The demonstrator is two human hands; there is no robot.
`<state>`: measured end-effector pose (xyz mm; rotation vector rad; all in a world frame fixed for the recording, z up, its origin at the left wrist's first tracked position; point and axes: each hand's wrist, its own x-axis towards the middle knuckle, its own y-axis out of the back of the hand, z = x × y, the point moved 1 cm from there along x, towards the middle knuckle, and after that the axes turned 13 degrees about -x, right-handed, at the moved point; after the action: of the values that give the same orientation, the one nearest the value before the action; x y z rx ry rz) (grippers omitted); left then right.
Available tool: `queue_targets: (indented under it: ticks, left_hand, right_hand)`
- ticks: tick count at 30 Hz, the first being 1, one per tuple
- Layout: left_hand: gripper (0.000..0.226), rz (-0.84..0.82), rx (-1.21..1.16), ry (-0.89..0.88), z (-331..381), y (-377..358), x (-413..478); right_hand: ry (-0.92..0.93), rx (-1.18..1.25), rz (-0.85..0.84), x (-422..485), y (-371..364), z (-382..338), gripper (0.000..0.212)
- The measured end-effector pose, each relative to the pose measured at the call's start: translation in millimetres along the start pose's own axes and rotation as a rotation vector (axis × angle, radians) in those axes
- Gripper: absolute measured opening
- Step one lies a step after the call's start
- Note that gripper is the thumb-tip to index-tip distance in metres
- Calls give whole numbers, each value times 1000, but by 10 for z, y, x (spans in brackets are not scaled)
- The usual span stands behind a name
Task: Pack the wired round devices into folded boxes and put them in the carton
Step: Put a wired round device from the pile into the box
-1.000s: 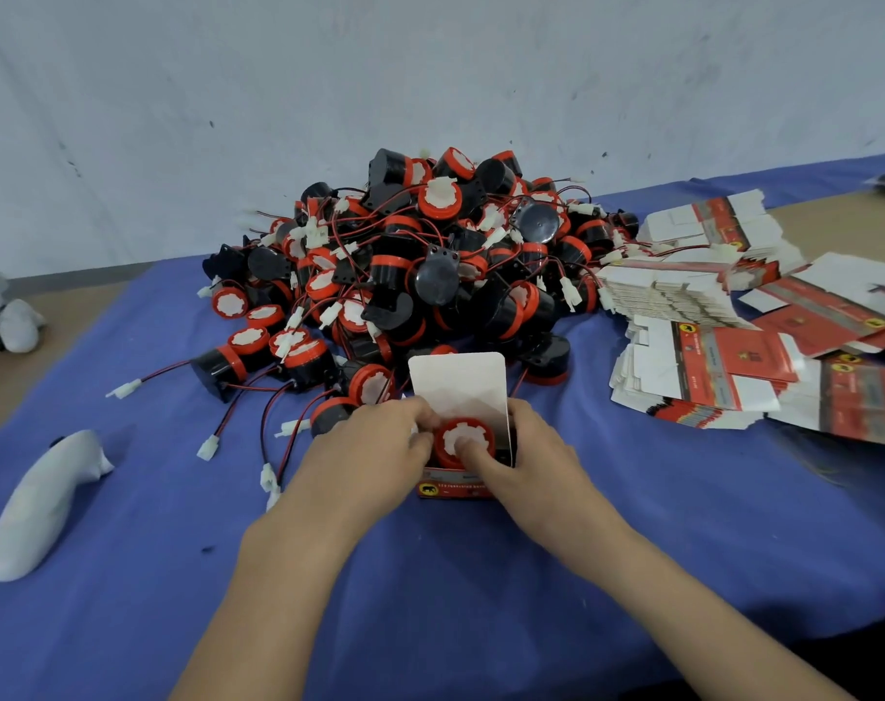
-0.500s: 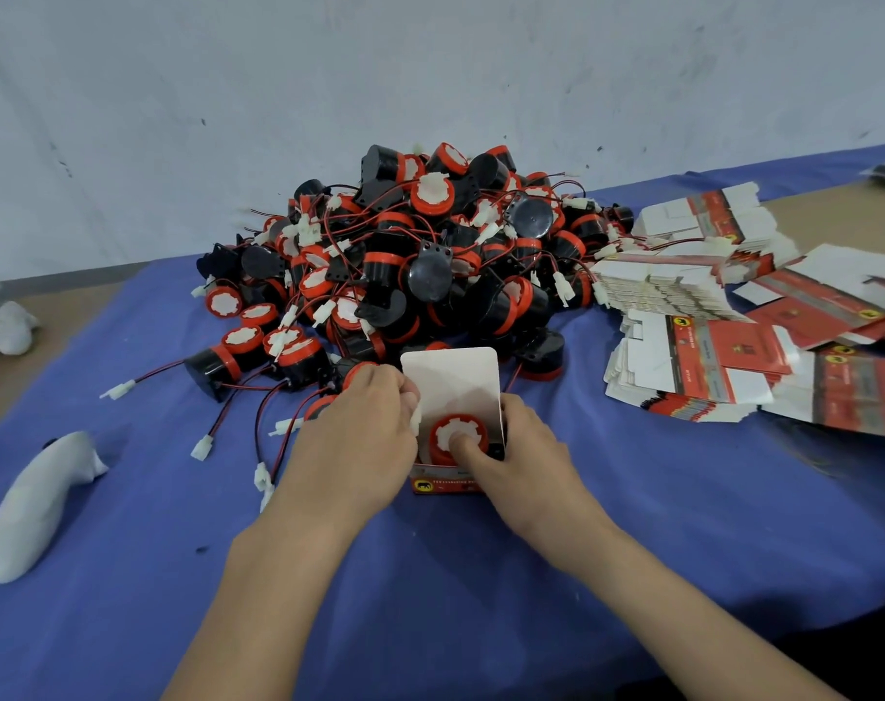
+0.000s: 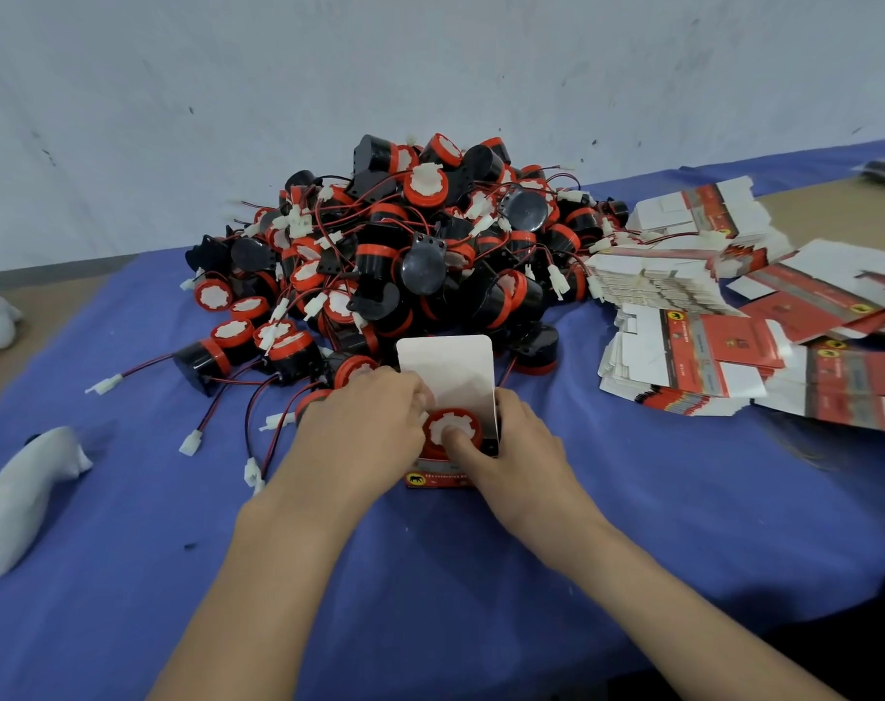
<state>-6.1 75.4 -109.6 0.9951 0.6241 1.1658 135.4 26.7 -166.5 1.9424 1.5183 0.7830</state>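
A small red and white folded box (image 3: 448,369) stands on the blue cloth with its white lid flap upright. Inside its mouth sits a round black device with a red and white cap (image 3: 452,433). My left hand (image 3: 359,432) grips the box's left side, fingers at the rim. My right hand (image 3: 511,447) holds the right side, its thumb pressing on the device's cap. Behind them lies a big heap of the same wired round devices (image 3: 410,255). No carton is in view.
Stacks of flat unfolded boxes (image 3: 693,356) lie to the right of the heap. A white cloth bundle (image 3: 20,493) rests at the left on the blue cloth (image 3: 430,574). Loose wires with white plugs (image 3: 192,442) trail left of the box. A pale wall stands behind.
My left hand slid up along the box's left edge toward the rim. My right thumb has stayed on the device's cap, pushing it a little lower in the box.
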Motion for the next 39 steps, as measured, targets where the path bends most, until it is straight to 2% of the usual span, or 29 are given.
queue_targets:
  ticks: [5,9,13,19,25,29,34,39]
  left_hand:
    - [25,150,-154,17,-57,-133,-117]
    - [17,245,-105,-56,-45,-200,-200]
    - [9,215,15,-63,-52,-193,-224]
    - [25,170,203,-46,-27,-139,-220]
    - [27,112,332,-12,47,-51,-194]
    - [26,87,302,-11,61,-25,-143]
    - [29,138,170,-34,0,-102,-207]
    - [29,135,209,26,18,-55,-231]
  right_hand:
    - [1,-32,23,-9,-18,-5,31]
    - [-6,-44,28,-3,-28,-19,30]
    - [-7,-44,30,-2,-28,-25,28]
    - [1,-43,32,3,-37,-40,29]
    - [17,-30,38,-17,-29,-36,26]
    - [41,-37,39,-19,-25,-31,23]
    - [52,-25,36,-10,-36,-6,18]
    - [87,-41,25,2,-41,-14,19]
